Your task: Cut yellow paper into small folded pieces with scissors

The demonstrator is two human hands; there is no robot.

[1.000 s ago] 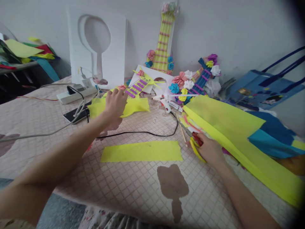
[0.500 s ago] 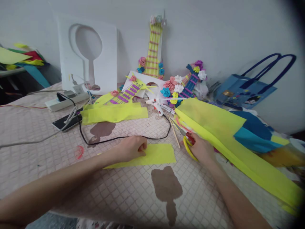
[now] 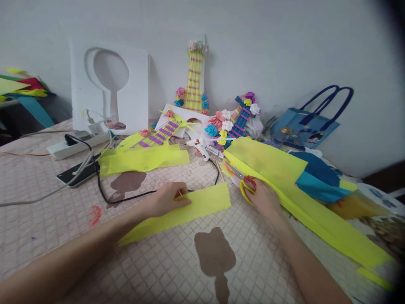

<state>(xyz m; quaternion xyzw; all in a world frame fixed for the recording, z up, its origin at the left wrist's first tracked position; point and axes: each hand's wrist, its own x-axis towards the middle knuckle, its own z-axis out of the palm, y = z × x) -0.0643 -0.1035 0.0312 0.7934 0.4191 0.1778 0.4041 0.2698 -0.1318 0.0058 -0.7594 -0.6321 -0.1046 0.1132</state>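
My left hand (image 3: 172, 198) pinches the upper edge of a yellow paper strip (image 3: 205, 203), which slants over the table in front of me. In my right hand (image 3: 266, 198) is a pair of scissors (image 3: 247, 185) with red and yellow handles, its blades pointing up and left. The scissors are just right of the strip and apart from it. Beside them lies a long folded yellow sheet (image 3: 272, 162). A second yellow strip (image 3: 144, 159) lies further back on the left.
A white glue gun (image 3: 202, 150) with a black cord lies at the middle back. Behind it stand paper-flower guitar crafts (image 3: 194, 84) and a white board (image 3: 134, 88) with a cut-out. A power strip (image 3: 74, 145) and phone (image 3: 77, 171) are left; a blue bag (image 3: 303, 126) is right.
My left hand has shifted slightly left, and the strip in it now slants and shows more of its length. The scissors moved slightly left with my right hand. The camera view has shifted.
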